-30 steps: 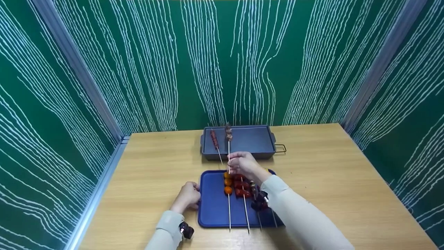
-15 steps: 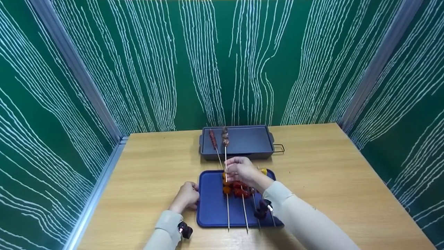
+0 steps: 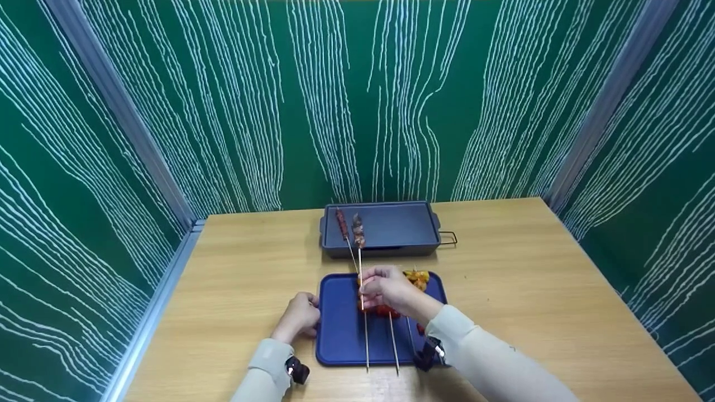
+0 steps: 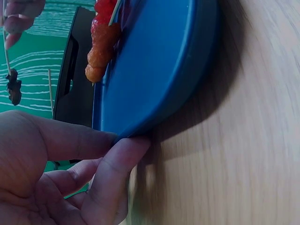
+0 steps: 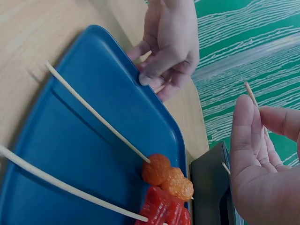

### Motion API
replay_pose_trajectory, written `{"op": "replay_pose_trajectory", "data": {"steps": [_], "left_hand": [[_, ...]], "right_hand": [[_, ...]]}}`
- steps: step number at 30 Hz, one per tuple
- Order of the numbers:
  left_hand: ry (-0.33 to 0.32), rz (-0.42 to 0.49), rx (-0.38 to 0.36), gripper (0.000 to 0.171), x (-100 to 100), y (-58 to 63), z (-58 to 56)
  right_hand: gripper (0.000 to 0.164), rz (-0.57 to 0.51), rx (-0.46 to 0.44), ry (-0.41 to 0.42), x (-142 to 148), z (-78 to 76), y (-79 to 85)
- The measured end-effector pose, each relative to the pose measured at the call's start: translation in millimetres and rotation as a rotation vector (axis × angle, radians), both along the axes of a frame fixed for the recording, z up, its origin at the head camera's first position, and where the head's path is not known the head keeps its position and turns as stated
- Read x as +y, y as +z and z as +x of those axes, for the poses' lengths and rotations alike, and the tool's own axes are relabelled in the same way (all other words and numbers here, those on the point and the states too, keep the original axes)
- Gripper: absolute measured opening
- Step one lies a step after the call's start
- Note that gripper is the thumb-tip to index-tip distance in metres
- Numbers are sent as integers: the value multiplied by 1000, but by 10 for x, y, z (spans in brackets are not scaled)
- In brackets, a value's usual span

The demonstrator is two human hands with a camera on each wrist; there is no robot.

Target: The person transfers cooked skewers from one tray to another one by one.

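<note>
My right hand (image 3: 394,291) pinches the bare stick of a meat skewer (image 3: 358,230) between thumb and fingers. Its brown chunks overlap the left part of the dark grey grill pan (image 3: 399,226), beside a thin reddish meat skewer (image 3: 342,224) lying there. Below the right hand is a blue tray (image 3: 337,332); my left hand (image 3: 301,314) grips its left rim, thumb and finger pinching the edge in the left wrist view. On the tray lie an orange-ball skewer (image 5: 168,178) and a red-piece skewer (image 5: 161,206), partly hidden by my right hand in the head view.
Yellow pieces (image 3: 418,278) lie at the tray's back right corner. The grill pan has a wire handle (image 3: 449,238) sticking out to the right. A wooden table (image 3: 240,279) carries everything, with green, white-lined walls (image 3: 223,111) behind and at both sides.
My right hand has come back toward me and slightly left with the meat skewer, whose chunks now show lower over the pan's front. The left hand keeps its grip on the tray.
</note>
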State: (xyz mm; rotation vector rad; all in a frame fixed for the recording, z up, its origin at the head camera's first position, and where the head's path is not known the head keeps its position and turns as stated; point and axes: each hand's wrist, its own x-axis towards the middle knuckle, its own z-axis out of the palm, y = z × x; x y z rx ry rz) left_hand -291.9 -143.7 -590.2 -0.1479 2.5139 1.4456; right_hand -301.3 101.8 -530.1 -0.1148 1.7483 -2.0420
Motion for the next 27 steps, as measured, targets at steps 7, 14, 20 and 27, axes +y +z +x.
{"op": "replay_pose_trajectory", "data": {"steps": [7, 14, 20, 27], "left_hand": [[7, 1, -8, 29, -1, 12, 14], [10, -12, -1, 32, 9, 25, 25], [-1, 10, 6, 34, 12, 27, 35], [-6, 30, 8, 30, 10, 31, 30]], "right_hand": [[24, 23, -7, 30, -66, 155, -65], [27, 20, -28, 60, -118, 272, -192], [31, 38, -31, 80, -142, 352, -289], [31, 70, -59, 89, -166, 434, -341]]}}
